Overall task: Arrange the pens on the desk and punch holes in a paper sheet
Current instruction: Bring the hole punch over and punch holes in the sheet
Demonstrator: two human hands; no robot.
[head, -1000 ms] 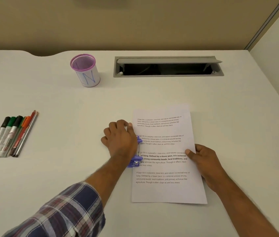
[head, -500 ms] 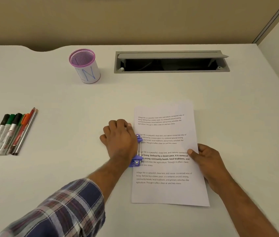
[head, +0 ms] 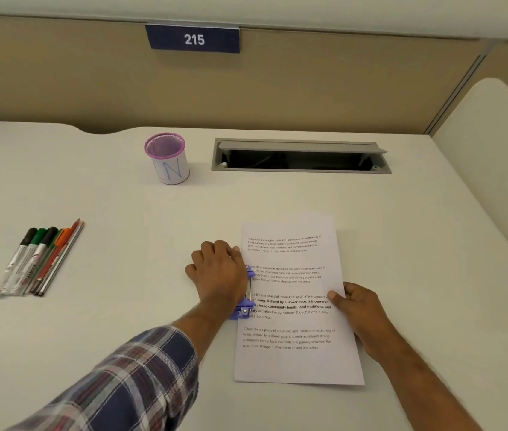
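Presently the small purple hole punch (head: 244, 301) is pressed down by the left hand (head: 220, 272), fingers curled over its top, at the left edge of the white printed paper sheet (head: 296, 306). The sheet's right edge is pinched by the right hand (head: 357, 312). Pens (head: 36, 259) are laid together at desk left. Firm, even pressure is advised, with the sheet kept square.
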